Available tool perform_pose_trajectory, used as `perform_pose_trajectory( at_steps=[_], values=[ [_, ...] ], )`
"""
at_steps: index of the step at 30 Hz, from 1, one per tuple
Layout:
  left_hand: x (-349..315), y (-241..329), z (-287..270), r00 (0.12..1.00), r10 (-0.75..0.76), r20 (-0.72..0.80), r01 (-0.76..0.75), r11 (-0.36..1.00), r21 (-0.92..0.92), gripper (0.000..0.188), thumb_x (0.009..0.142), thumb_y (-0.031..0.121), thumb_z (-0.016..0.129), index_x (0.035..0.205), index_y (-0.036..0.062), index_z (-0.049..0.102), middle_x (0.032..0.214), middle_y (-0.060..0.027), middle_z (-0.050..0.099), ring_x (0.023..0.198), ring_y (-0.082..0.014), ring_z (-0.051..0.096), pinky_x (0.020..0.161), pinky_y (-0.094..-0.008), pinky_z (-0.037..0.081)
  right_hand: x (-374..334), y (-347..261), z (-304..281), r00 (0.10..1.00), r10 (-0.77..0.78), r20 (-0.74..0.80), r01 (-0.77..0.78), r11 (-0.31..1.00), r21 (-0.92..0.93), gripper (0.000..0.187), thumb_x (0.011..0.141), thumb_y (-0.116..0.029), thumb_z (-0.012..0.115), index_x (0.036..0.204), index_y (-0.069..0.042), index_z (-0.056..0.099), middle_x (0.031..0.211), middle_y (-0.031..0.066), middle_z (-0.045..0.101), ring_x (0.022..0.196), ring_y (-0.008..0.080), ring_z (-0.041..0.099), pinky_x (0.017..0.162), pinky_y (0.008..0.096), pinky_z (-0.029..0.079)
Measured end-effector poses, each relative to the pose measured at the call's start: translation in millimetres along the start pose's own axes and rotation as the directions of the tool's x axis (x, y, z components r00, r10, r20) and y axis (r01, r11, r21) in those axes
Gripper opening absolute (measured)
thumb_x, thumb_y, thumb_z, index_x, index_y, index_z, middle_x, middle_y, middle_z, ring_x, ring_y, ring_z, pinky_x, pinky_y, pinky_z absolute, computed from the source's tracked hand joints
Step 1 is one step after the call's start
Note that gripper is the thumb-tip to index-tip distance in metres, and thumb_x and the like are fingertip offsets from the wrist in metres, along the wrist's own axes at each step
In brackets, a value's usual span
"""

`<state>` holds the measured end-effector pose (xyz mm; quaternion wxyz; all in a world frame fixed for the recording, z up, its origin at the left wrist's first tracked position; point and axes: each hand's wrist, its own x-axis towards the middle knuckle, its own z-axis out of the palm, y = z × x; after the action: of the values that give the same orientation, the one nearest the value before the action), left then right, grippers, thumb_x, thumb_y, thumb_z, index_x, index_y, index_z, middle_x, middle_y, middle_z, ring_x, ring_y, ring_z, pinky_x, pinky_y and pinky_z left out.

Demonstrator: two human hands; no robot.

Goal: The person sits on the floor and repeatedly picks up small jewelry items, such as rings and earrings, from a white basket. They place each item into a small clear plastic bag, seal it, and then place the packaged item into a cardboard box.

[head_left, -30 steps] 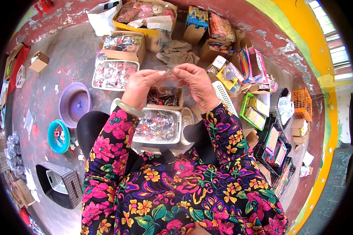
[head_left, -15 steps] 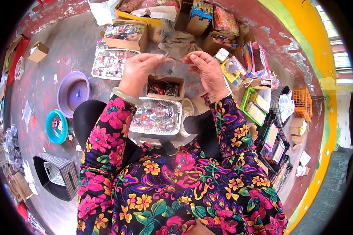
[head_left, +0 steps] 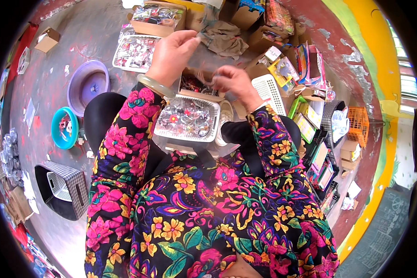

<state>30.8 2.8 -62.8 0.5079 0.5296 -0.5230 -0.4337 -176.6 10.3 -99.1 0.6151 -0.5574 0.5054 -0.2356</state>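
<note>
My left hand (head_left: 173,53) is raised in front of me, its thumb and fingers pinched together; what they hold, if anything, is too small to make out. Lower and to the right, my right hand (head_left: 238,85) has its fingers curled in, slightly blurred. By its fingertips hangs a thin, pinkish, see-through loop (head_left: 202,76), its kind unclear. Behind that loop stands a small cardboard box (head_left: 204,97) of dark reddish items. Nearer my lap, a white plastic basket (head_left: 160,132) holds small clear-wrapped pieces, one with a red flower shape.
Another white basket (head_left: 118,68) of wrapped pieces and a filled cardboard box (head_left: 148,28) stand ahead. Purple (head_left: 102,74) and teal (head_left: 55,134) basins sit left, above a checked bin (head_left: 81,194). To my right are a white basket (head_left: 269,88), black crates (head_left: 326,139) and an orange crate (head_left: 356,125).
My hands have moved apart in height: the right has dropped toward the small box, the left sits higher. The loop, earlier up between both hands, now hangs lower by the right fingertips. The view has shifted.
</note>
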Motion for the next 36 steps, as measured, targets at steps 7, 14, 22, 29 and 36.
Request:
perform_pose_trajectory(
  at_steps=[7, 14, 22, 29, 36],
  values=[
    [-21, 1, -1, 0.802, 0.411, 0.434, -0.595, 0.621, 0.511, 0.014, 0.079, 0.015, 0.058, 0.084, 0.0034, 0.064, 0.076, -0.0146, 0.062, 0.076, -0.0332, 0.058, 0.067, -0.0404, 0.047, 15, 148, 60, 0.970, -0.013, 0.244, 0.188, 0.675, -0.713, 0.023, 0.066, -0.021, 0.063, 0.085, -0.007, 0.066, 0.078, 0.0165, 0.063, 0.074, 0.0325, 0.060, 0.069, 0.0398, 0.047],
    [-28, 7, 5, 0.717, 0.447, 0.534, -0.696, 0.495, 0.520, 0.010, 0.076, 0.009, 0.059, 0.083, 0.0019, 0.060, 0.077, -0.0117, 0.061, 0.082, -0.0292, 0.059, 0.073, -0.0376, 0.047, 15, 197, 80, 0.984, 0.170, 0.053, -0.067, 0.628, -0.775, 0.022, 0.072, -0.017, 0.054, 0.085, -0.005, 0.066, 0.085, 0.0221, 0.062, 0.086, 0.0363, 0.060, 0.077, 0.0438, 0.046],
    [-38, 37, 16, 0.603, 0.679, 0.419, -0.782, 0.399, 0.479, 0.022, 0.075, 0.004, 0.059, 0.096, -0.0006, 0.060, 0.102, -0.0128, 0.060, 0.103, -0.0289, 0.055, 0.086, -0.0372, 0.043, 33, 134, 41, 0.969, -0.211, 0.130, 0.236, 0.623, -0.745, 0.022, 0.072, -0.019, 0.053, 0.076, -0.001, 0.065, 0.073, 0.0222, 0.060, 0.073, 0.0376, 0.059, 0.069, 0.0461, 0.046],
    [-35, 33, 17, 0.626, 0.668, 0.404, -0.761, 0.408, 0.504, 0.028, 0.070, 0.002, 0.058, 0.098, 0.0002, 0.060, 0.104, -0.0147, 0.060, 0.104, -0.0293, 0.054, 0.088, -0.0364, 0.043, -18, -26, -57, 0.936, -0.346, -0.062, 0.198, 0.664, -0.721, 0.026, 0.078, -0.026, 0.053, 0.089, -0.007, 0.065, 0.084, 0.0151, 0.064, 0.079, 0.0332, 0.060, 0.072, 0.0394, 0.048],
    [-34, 28, 16, 0.721, 0.564, 0.402, -0.679, 0.462, 0.571, 0.028, 0.076, 0.001, 0.058, 0.103, 0.0011, 0.059, 0.113, -0.0181, 0.055, 0.104, -0.0337, 0.053, 0.088, -0.0395, 0.044, -90, 32, -213, 0.826, -0.235, -0.512, -0.277, 0.622, -0.732, 0.026, 0.079, -0.026, 0.052, 0.089, -0.006, 0.067, 0.081, 0.0179, 0.064, 0.080, 0.0328, 0.062, 0.074, 0.0395, 0.048]
  ],
)
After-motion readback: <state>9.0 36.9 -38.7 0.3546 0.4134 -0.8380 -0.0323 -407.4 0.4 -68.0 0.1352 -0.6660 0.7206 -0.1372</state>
